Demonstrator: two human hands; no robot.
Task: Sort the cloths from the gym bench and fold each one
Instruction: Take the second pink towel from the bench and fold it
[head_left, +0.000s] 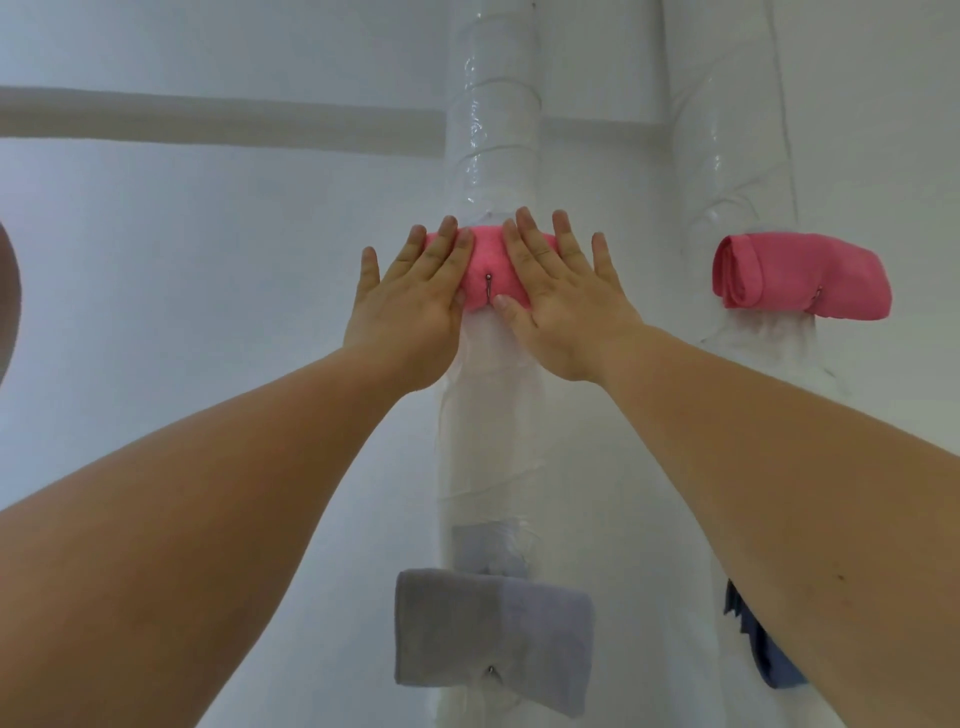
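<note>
left hand (410, 306) and right hand (558, 306) both flat, fingers straight, pressing the rolled pink cloth (484, 260) onto the white post (493, 130) above the grey cloth (493, 634); reads as seating a folded one, next needs a gentle release so it doesn't unroll

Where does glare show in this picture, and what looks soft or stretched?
Head view: glare streaks the wrapped middle post; light is flat; the wide lens swells both forearms toward the lower corners; the grey cloth looks soft.
</note>
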